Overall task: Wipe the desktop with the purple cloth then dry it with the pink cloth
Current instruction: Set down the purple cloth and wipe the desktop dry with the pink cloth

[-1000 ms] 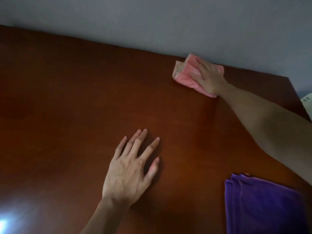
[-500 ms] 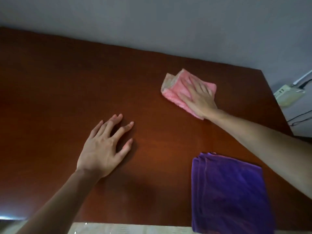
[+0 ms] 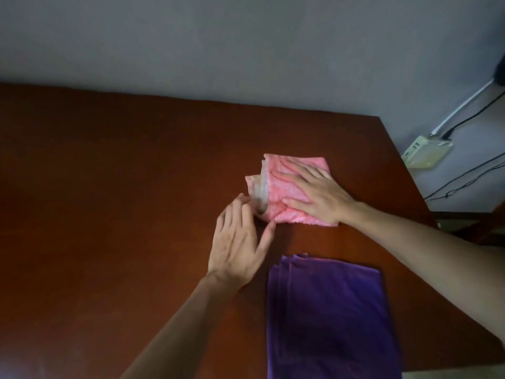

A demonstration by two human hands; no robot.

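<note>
Two cloths lie on the one brown desktop (image 3: 109, 187). The right hand (image 3: 314, 195) presses flat on the folded pink cloth (image 3: 276, 195), fingers straight and spread. The left hand (image 3: 237, 242) touches that cloth's left edge with straight, close fingers. One purple cloth (image 3: 330, 318) lies folded near the front edge, apart from both hands.

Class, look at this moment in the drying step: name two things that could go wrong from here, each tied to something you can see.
1. The pink cloth is bunched at its left edge, where the left hand touches it; it may dry unevenly.
2. The right hand presses flat on it near the folded purple cloth; a pull towards the person could drag that cloth towards the desktop edge.
</note>
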